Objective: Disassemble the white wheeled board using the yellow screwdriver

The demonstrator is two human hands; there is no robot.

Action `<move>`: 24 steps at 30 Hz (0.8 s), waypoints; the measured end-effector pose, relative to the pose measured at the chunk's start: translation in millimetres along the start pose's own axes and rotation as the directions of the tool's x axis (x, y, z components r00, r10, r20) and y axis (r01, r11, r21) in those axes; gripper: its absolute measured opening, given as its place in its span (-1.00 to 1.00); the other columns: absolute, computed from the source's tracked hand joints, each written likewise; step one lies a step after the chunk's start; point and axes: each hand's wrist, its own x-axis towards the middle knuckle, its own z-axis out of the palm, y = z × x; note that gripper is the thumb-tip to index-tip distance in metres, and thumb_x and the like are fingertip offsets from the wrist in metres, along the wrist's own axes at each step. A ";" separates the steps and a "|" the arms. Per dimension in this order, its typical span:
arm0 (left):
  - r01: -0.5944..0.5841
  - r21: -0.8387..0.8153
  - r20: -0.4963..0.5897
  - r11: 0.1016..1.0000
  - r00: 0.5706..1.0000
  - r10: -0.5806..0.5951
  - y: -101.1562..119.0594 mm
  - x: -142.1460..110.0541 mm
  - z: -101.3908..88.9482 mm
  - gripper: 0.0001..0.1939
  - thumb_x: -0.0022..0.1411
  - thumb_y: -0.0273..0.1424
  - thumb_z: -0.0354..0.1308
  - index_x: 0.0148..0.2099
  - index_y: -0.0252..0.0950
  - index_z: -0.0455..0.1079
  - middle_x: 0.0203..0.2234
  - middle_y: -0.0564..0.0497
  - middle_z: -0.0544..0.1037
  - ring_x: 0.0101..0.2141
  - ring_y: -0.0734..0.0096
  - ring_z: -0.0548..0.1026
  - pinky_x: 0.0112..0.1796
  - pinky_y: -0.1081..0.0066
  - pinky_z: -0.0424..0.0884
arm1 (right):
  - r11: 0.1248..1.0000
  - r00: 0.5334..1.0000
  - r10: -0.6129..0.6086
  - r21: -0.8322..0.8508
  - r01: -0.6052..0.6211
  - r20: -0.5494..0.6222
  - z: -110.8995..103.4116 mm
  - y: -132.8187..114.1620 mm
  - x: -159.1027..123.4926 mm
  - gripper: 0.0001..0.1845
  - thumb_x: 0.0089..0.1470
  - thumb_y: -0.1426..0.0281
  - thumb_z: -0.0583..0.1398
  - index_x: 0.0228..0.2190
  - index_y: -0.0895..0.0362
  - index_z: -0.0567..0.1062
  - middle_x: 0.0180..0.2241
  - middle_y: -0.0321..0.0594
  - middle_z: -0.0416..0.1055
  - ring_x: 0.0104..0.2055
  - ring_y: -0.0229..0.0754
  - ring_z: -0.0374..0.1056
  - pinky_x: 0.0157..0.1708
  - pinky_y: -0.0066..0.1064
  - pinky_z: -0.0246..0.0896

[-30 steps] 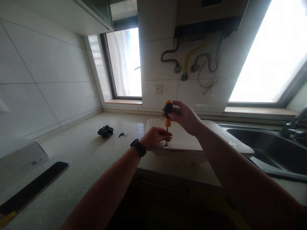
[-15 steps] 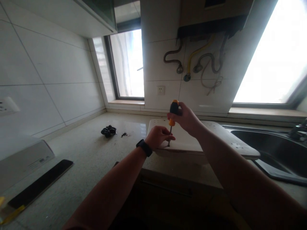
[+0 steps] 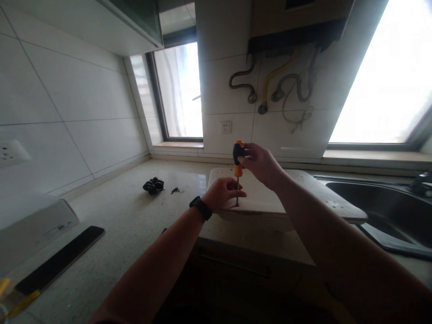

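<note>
A screwdriver [image 3: 238,161] with an orange and black handle stands upright, its tip on the near edge of a flat white panel [image 3: 303,200] lying on the countertop. My right hand [image 3: 261,164] grips the handle from the right. My left hand [image 3: 222,192], with a black watch on the wrist, rests on the panel and pinches the metal shaft near its tip. Whatever lies under the tip is too small to make out.
A steel sink [image 3: 388,211] sits to the right of the panel. On the counter to the left lie a black bundle [image 3: 153,185] and small dark bits [image 3: 175,190]. A long black strip [image 3: 57,258] and a white box [image 3: 30,227] lie at the near left.
The screwdriver handle has tilted back to upright, my right hand shifting slightly left with it. My left hand stays at the shaft.
</note>
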 end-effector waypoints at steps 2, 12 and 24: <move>-0.005 -0.051 0.096 0.999 0.995 0.010 1.3 -2.2 -4.5 -0.72 0.13 -0.29 0.44 -0.17 -0.34 0.57 -0.15 -0.13 0.67 -0.16 0.31 0.60 -0.03 0.25 0.43 | 1.000 1.000 0.005 0.009 -0.005 0.011 -1.3 -0.8 -0.3 -0.52 -0.10 0.37 0.34 -0.08 0.15 0.46 -0.18 -0.08 0.55 -0.24 -0.09 0.51 -0.25 -0.20 0.47; 0.032 0.036 0.096 0.999 0.995 -0.035 6.4 -3.4 -6.5 -0.80 0.12 -0.28 0.42 -0.36 -0.33 0.59 -0.31 -0.12 0.70 -0.23 0.26 0.63 -0.12 0.26 0.49 | 0.990 0.998 0.007 -0.143 0.001 0.059 -1.3 -8.7 -0.8 -0.57 -0.02 0.12 0.38 -0.17 0.09 0.50 -0.34 -0.21 0.46 -0.35 -0.16 0.40 -0.38 -0.27 0.40; 0.058 -0.017 -0.029 0.998 0.998 -0.059 5.2 -2.6 1.9 -0.61 -0.05 -0.21 0.54 -0.44 -0.32 0.42 -0.51 0.04 0.57 -0.44 0.41 0.53 -0.32 0.37 0.42 | 0.995 0.998 -0.060 -0.084 0.062 0.029 5.8 -13.8 2.6 -0.47 -0.06 0.24 0.40 -0.06 0.05 0.42 -0.24 -0.23 0.47 -0.35 -0.22 0.36 -0.37 -0.34 0.35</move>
